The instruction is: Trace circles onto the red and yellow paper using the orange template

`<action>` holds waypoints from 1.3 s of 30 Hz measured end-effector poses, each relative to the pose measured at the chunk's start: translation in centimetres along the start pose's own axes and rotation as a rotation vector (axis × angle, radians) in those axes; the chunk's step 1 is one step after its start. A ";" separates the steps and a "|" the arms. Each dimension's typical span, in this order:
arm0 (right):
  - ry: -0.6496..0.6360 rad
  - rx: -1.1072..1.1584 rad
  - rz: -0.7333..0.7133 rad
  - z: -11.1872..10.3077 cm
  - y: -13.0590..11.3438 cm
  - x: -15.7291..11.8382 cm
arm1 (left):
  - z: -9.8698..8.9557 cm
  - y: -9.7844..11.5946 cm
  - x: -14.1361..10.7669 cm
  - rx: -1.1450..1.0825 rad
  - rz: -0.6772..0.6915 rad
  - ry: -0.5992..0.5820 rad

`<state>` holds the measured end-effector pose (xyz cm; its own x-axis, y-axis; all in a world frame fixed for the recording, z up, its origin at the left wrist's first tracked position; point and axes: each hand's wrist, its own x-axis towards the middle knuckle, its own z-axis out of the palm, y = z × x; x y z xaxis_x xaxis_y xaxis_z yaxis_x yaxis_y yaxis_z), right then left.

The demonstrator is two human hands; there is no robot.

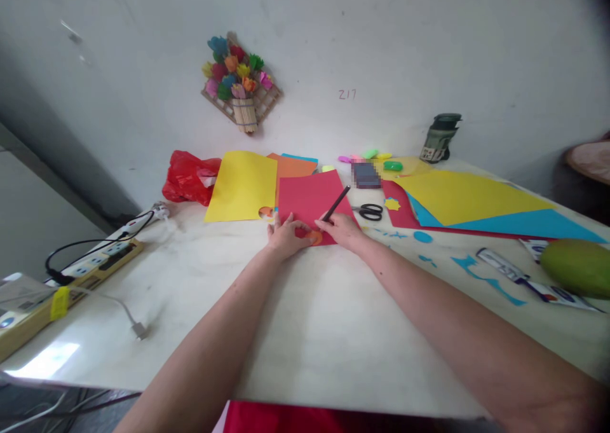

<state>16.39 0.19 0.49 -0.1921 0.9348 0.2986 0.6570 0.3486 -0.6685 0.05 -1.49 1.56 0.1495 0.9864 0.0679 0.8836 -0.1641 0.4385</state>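
A red sheet of paper (pixel 312 194) lies on the table in front of me. My left hand (pixel 286 237) rests on its lower left part, some fingers spread and the index finger and thumb holding down a small orange paper piece (pixel 314 236). In my right hand (pixel 342 229) is a dark pen (pixel 337 202), its upper end slanting away to the right. The pen's tip is beside the orange piece; whether it touches the paper is too small to tell. Black-handled scissors (pixel 370 212) lie just right of the red sheet.
At left are a yellow sheet (pixel 243 185), a red plastic bag (pixel 188 177) and a power strip (pixel 102 255). Yellow and blue sheets (pixel 471 194), blue scraps (pixel 490 280), a glue tube (pixel 502 264) and a green mango (pixel 579 268) lie right. A bottle (pixel 439 139) stands behind.
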 end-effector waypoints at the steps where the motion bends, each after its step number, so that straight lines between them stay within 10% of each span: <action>1: 0.006 0.005 0.002 0.0 0.0 0.0 | 0.0 0.0 0.0 0.001 0.000 -0.001; 39: 0.013 -0.001 -0.018 0.3 0.6 0.2 | 0.2 -0.4 0.4 0.009 0.009 -0.001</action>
<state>16.48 0.64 -0.04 -0.1943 0.9276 0.3190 0.6543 0.3649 -0.6624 -0.14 -1.08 1.21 0.1574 0.9850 0.0708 0.8864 -0.1725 0.4296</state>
